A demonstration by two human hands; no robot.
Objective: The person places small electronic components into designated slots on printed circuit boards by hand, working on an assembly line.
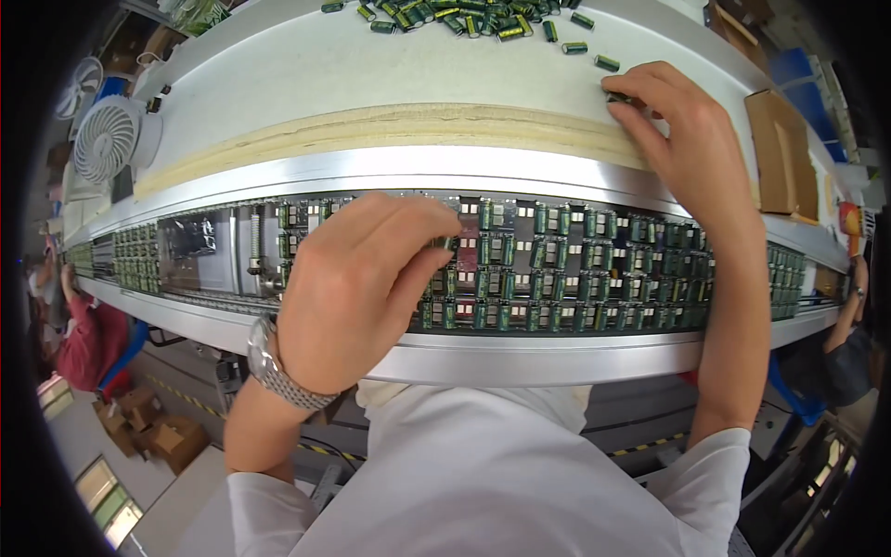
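White bench behind the packed boards. Left hand pinches a green cylinder at the boards, seating unclear; right hand pinches a dark part over the bench. Risk: tight rows, tilted cylinder could knock neighbours.

The capacitors are green and yellow, the fan white.

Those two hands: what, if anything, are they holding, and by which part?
The left hand seems to pinch a green cylinder, the right hand a small dark piece; which part of each is gripped cannot be told.
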